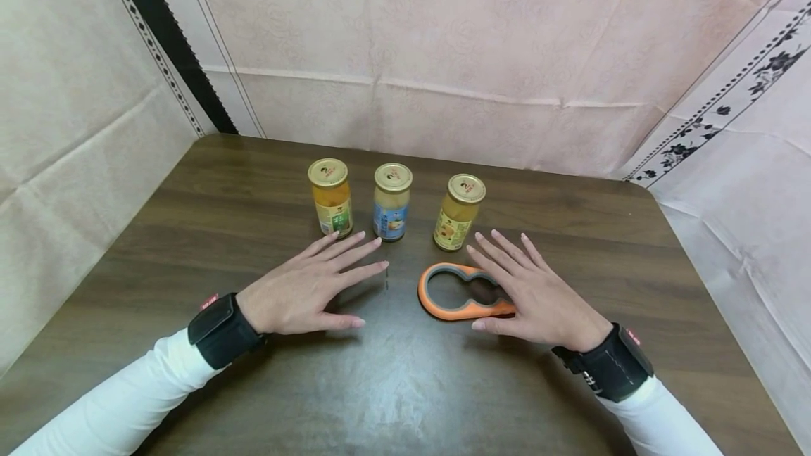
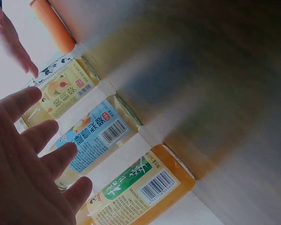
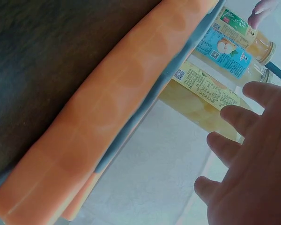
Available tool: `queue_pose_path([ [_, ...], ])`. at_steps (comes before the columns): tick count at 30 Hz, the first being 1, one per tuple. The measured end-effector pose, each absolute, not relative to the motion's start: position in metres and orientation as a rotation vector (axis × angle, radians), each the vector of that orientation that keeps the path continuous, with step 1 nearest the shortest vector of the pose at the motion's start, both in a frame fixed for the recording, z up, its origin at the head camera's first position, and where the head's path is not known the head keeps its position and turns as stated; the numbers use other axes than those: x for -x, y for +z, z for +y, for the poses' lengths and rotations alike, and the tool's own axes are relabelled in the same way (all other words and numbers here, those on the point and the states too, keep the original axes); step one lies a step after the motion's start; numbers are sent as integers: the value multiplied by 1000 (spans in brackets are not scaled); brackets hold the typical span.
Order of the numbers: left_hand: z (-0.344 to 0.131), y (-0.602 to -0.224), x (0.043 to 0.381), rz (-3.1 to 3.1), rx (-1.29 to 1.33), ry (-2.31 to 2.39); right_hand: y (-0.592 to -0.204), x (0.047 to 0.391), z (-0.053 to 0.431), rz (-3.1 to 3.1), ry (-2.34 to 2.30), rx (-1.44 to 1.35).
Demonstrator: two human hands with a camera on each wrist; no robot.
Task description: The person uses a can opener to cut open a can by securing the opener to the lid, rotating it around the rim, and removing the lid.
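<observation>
My left hand [image 1: 307, 290], fingers spread and straight, is over the table just in front of the jars and holds nothing. My right hand [image 1: 532, 290] is also spread, overlapping the handle end of an orange and grey jar opener [image 1: 465, 312] lying on the table. Behind the hands stand three upright glass jars with gold lids. The left jar [image 1: 332, 195] has orange contents and a green-and-yellow label, the middle jar [image 1: 391, 203] a blue label, the right jar [image 1: 457, 213] a yellow label. In the left wrist view, the blue-labelled jar [image 2: 91, 140] lies beyond the fingers.
The dark wood-grain table [image 1: 393, 385] has its far edge just behind the jars. Pale cloth [image 1: 443, 55] hangs behind it, with more cloth along both sides. A black wristband [image 1: 224, 329] sits on the left wrist, another wristband [image 1: 611, 364] on the right.
</observation>
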State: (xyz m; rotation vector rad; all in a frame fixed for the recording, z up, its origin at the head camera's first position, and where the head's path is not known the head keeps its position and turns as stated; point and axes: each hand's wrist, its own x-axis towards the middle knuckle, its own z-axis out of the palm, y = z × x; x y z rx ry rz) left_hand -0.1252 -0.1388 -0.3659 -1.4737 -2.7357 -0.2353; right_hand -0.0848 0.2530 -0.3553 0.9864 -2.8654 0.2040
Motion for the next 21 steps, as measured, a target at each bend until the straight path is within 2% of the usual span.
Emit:
queue_pose_path([
  [21, -141, -368, 128, -2780, 1462, -224, -361, 91, 270, -3103, 178, -867],
])
